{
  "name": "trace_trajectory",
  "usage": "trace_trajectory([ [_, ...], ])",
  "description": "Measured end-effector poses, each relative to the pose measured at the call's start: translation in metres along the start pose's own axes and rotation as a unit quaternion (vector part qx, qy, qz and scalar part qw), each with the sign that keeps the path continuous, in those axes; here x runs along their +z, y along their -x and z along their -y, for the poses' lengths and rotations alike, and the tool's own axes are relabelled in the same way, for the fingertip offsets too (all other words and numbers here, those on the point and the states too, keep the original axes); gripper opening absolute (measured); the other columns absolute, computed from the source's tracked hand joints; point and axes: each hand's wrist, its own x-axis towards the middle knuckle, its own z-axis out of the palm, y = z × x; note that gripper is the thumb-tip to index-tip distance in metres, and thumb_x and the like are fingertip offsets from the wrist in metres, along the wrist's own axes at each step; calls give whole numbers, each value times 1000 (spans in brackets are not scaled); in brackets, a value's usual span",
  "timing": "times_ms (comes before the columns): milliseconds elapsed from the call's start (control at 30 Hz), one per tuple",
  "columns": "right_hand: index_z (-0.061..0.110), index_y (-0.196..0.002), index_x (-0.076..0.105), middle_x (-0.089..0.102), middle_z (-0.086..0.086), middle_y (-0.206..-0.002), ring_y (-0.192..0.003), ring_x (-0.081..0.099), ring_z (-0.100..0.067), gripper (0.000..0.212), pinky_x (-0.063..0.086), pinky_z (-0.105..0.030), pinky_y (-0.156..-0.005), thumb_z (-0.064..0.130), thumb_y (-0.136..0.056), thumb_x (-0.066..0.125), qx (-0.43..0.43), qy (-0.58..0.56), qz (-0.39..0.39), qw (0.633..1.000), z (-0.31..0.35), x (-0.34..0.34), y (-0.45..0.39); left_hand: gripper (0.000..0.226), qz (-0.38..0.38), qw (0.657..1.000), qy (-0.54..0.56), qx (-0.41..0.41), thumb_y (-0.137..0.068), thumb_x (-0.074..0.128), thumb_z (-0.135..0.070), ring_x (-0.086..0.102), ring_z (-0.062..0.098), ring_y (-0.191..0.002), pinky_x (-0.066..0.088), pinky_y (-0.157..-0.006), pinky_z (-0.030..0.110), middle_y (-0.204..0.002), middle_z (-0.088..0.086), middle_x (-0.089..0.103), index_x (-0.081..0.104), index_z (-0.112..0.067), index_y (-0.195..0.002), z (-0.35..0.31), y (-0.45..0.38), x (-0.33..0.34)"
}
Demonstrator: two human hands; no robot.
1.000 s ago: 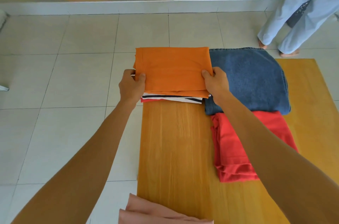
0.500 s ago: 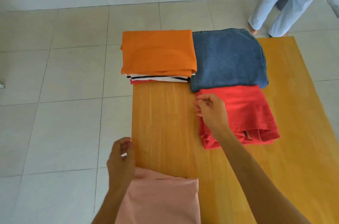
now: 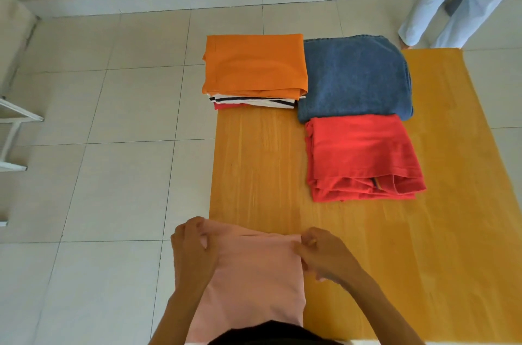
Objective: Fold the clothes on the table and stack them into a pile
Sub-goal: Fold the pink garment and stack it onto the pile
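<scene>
Head view: both hands' fingers (image 3: 303, 240) pinch pink garment (image 3: 254, 274) corners — table (image 3: 254, 161) centre bare.

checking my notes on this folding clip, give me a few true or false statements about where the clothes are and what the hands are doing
1. Both hands grip the pink garment at its far corners. True: the left hand and right hand each pinch a corner.
2. The orange garment lies on top of the pile. True: striped and red layers show under it.
3. The red garment sits on the orange one. False: it lies on the table, nearer the person than the blue denim.
4. The blue denim is left of the orange pile. False: it is on the pile's right.
5. The right hand touches the red garment. False: it holds the pink one.
</scene>
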Motion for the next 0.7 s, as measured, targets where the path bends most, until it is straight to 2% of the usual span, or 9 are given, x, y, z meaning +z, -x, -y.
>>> trace_trajectory([
  [100,35,-111,66,72,15,-100,-88,69,-4,29,60,-28,-75,45,-84,68,-44,12,48,998,-6,9,5,36,57,996,-52,-35,-93,56,-30,51,23,-104,44,-84,32,-119,9,56,51,-16,-125,7,9,3],
  [233,27,-106,70,73,10,-92,-85,70,-10,22,60,-35,-78,40,-88,67,-74,11,16,997,-4,11,4,59,100,977,-125,-143,-92,46,-55,41,31,-123,36,-101,48,-137,12,44,38,-21,-138,-5,17,11],
  [333,22,-92,72,75,2,-85,-78,71,-17,18,58,-40,-78,37,-91,62,-96,11,-6,995,2,4,-1,82,146,961,-28,-232,-87,48,-65,38,39,-133,33,-107,53,-149,16,37,17,-22,-151,-8,14,12],
  [400,20,-84,71,73,-1,-82,-76,69,-18,20,55,-37,-73,35,-94,62,-113,1,-28,993,6,-2,-6,89,170,943,67,-279,-83,51,-71,46,38,-128,39,-103,50,-145,15,44,21,-20,-151,-8,12,11],
  [500,26,-64,59,60,11,-63,-59,53,-1,31,41,-14,-56,30,-95,61,-140,-23,-84,986,12,-8,-17,83,160,940,97,-284,-71,57,-78,61,28,-102,50,-92,44,-116,7,65,57,-13,-123,-10,6,-3],
  [533,27,-62,54,54,13,-59,-56,49,1,34,38,-14,-53,29,-96,61,-146,-29,-105,983,13,-9,-21,82,150,939,111,-287,-69,61,-76,62,27,-98,51,-88,43,-111,6,66,61,-11,-119,-9,3,-7],
  [600,23,-65,53,50,11,-60,-54,46,1,33,34,-18,-50,29,-97,58,-141,-46,-140,979,15,-10,-28,79,121,942,113,-291,-73,69,-66,61,32,-105,50,-83,41,-117,9,64,58,-7,-125,-8,-2,-13],
  [633,22,-67,53,49,10,-60,-53,46,1,32,32,-19,-50,30,-98,58,-137,-58,-154,977,15,-10,-31,70,100,950,99,-280,-76,71,-59,61,33,-105,49,-82,41,-115,10,64,59,-7,-121,-9,-5,-15],
  [700,22,-68,52,49,10,-59,-52,46,2,31,32,-22,-51,31,-98,57,-127,-86,-176,972,15,-9,-35,40,75,966,86,-231,-79,69,-47,63,31,-89,50,-76,41,-89,6,66,62,-9,-90,-12,-11,-19],
])
